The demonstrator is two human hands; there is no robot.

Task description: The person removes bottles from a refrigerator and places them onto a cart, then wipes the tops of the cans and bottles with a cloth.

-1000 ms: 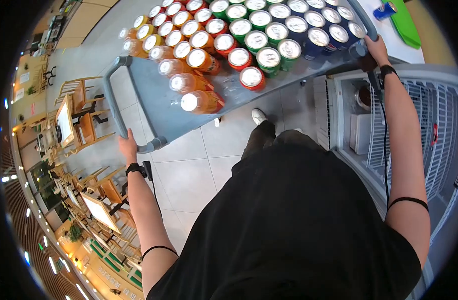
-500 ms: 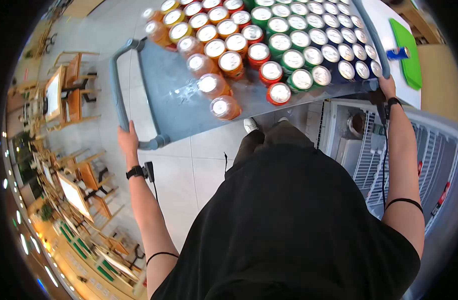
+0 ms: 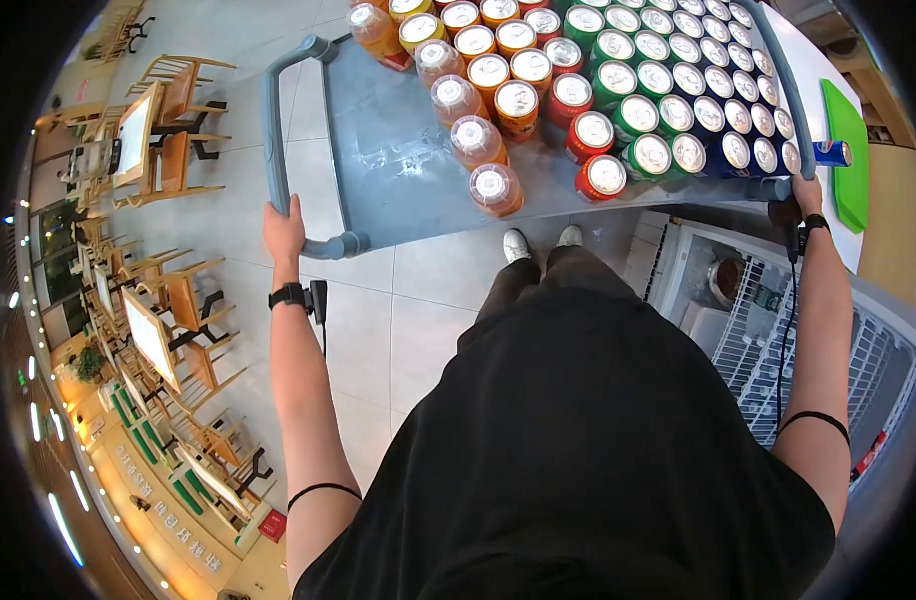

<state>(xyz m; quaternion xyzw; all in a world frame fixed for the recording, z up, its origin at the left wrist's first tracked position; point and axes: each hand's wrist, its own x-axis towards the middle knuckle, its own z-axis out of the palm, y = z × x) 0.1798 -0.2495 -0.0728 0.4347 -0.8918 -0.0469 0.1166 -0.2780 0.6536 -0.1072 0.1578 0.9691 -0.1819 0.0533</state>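
Observation:
A grey cart [image 3: 378,205] stands in front of me, its top crowded with drinks. My left hand [image 3: 284,230] is closed around the cart's handle [image 3: 276,130] at the left end. At the right end my right hand [image 3: 807,194] grips the other handle [image 3: 786,85], its fingers partly hidden. On the cart top are orange drink bottles [image 3: 497,190] along the left, then orange cans [image 3: 517,110], red cans [image 3: 602,178], green cans [image 3: 647,155] and dark blue cans [image 3: 735,152]. A wet patch shows on the bare left part.
An open fridge [image 3: 723,300] with white wire racks stands close on my right. Beyond the right handle, a white counter holds a green board [image 3: 846,150] and a blue can [image 3: 833,153]. Wooden chairs [image 3: 183,85] and tables [image 3: 136,140] line the left side over a tiled floor.
The cart, its drinks and both my hands now appear further right in view. The left end sits higher. Both hands keep their hold on the handles.

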